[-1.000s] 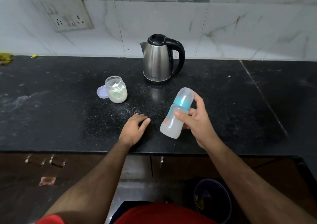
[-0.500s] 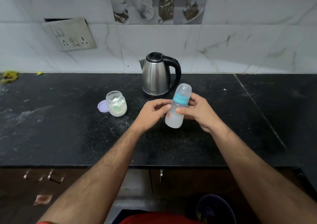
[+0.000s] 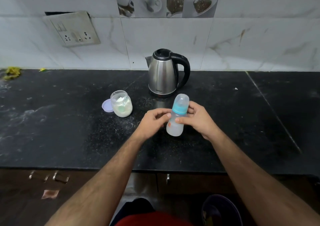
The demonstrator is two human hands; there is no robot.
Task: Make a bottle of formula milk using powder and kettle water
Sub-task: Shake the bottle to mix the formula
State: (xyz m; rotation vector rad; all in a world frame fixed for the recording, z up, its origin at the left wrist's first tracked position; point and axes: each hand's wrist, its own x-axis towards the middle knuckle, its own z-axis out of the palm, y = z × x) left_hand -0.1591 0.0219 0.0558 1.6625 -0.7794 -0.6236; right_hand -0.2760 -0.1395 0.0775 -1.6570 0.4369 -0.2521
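Observation:
A translucent baby bottle (image 3: 175,128) with a teal collar and a clear cap is held nearly upright above the black counter (image 3: 69,130). My right hand (image 3: 199,120) grips its body from the right, thumb across the front. My left hand (image 3: 153,121) touches the bottle's left side with curled fingers. An open jar of white powder (image 3: 121,106) with a scoop inside stands to the left, its lilac lid (image 3: 107,105) lying beside it. A steel kettle (image 3: 163,75) with a black handle stands behind the bottle, lid closed.
A tiled wall with a socket plate (image 3: 74,30) rises behind the counter. Yellow-green scraps (image 3: 12,72) lie at the far left back. Below the counter edge are dark cabinet doors and a dark bucket (image 3: 221,212) on the floor.
My left hand lifted off the counter and came to the bottle's left side. My right hand raised the bottle and turned it more upright. The view tilted upward.

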